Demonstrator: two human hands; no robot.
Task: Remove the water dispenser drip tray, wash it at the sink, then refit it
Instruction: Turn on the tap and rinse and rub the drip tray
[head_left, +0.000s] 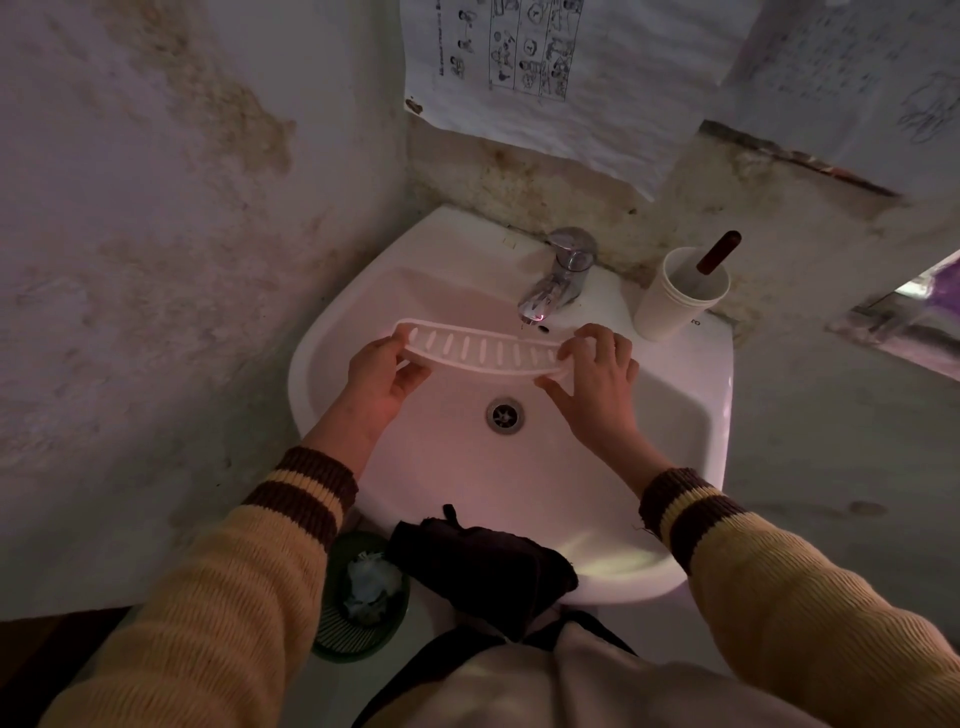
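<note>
Drip tray (480, 351) removed, gripped at both ends by left hand (382, 376) and right hand (597, 382) over sink (717, 364); tap (558, 275) barely dripping; refitting left

One head-worn view only: the sink (719, 364) is looked down on steeply, from close above, wide-angle.

Left hand (378, 375) and right hand (597, 376) gripping opposite ends of slotted white drip tray (480, 349), holding it over sink (691, 415) beneath tap (558, 283); cup (675, 296) standing beside tap.
</note>
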